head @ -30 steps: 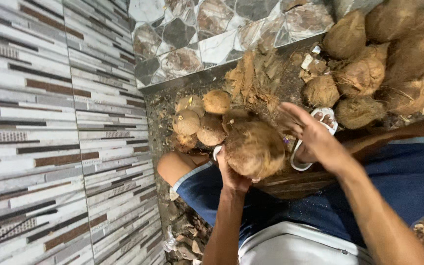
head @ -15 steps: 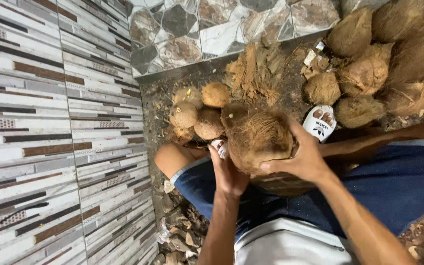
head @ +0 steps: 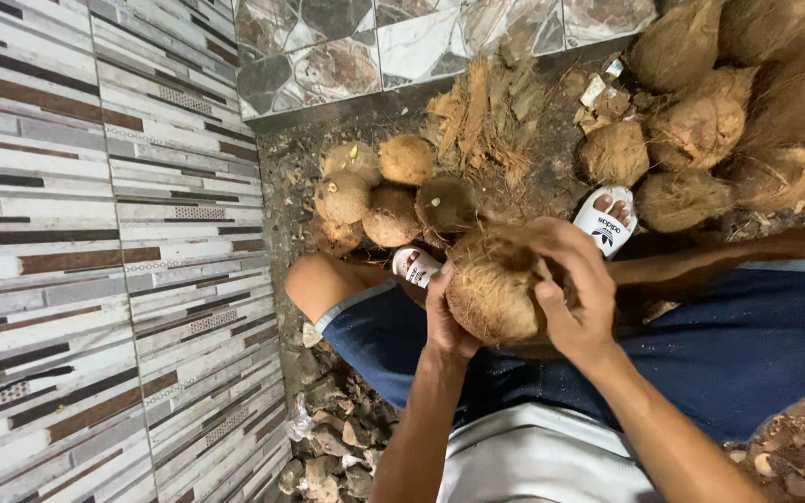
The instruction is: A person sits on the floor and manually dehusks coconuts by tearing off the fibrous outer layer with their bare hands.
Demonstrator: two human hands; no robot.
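Tiled walls border a dirt floor (head: pixel 552 158) strewn with husk. Over my lap, my left hand (head: pixel 446 321) and right hand (head: pixel 578 293) both clasp one fibrous coconut (head: pixel 496 291); husked coconuts (head: pixel 388 196) lie just beyond.

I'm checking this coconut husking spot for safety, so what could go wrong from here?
1. The coconut is pinched only between the left hand and right hand above the knees; it could slip and drop toward the open-toed slippers.
2. Loose husk scraps beside the leg might cause a slip on standing.
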